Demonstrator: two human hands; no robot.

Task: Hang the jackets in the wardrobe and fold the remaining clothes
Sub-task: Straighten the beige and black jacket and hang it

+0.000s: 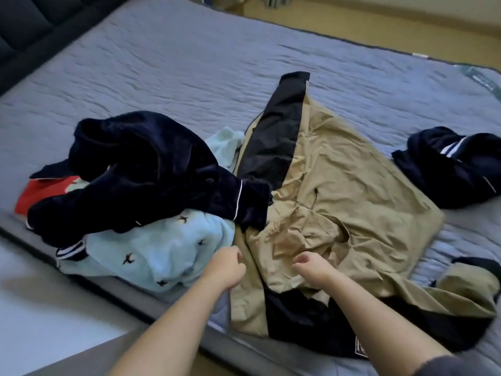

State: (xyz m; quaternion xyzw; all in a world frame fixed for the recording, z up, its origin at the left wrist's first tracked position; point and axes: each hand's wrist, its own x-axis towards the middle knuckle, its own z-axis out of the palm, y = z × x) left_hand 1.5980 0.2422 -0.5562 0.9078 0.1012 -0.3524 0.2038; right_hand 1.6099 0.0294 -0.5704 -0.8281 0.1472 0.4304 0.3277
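A tan and black jacket (349, 185) lies spread and crumpled on the bed (162, 63), right in front of me. My left hand (227, 268) hovers curled into a fist at the jacket's left edge. Just above the jacket's collar area, my right hand (311, 268) has its fingers curled in; I see no cloth in either hand. To the left is a pile: a navy velvet garment (151, 172) with white piping on top of a light blue garment (162, 253) with small dark prints, and a red piece (35, 198) beneath.
Another navy garment with white stripes (455, 164) lies bunched at the right of the bed. A dark padded headboard (27, 23) runs along the upper left. Pale floor (40, 308) shows at lower left, and wooden floor (379, 20) lies beyond the bed's far edge.
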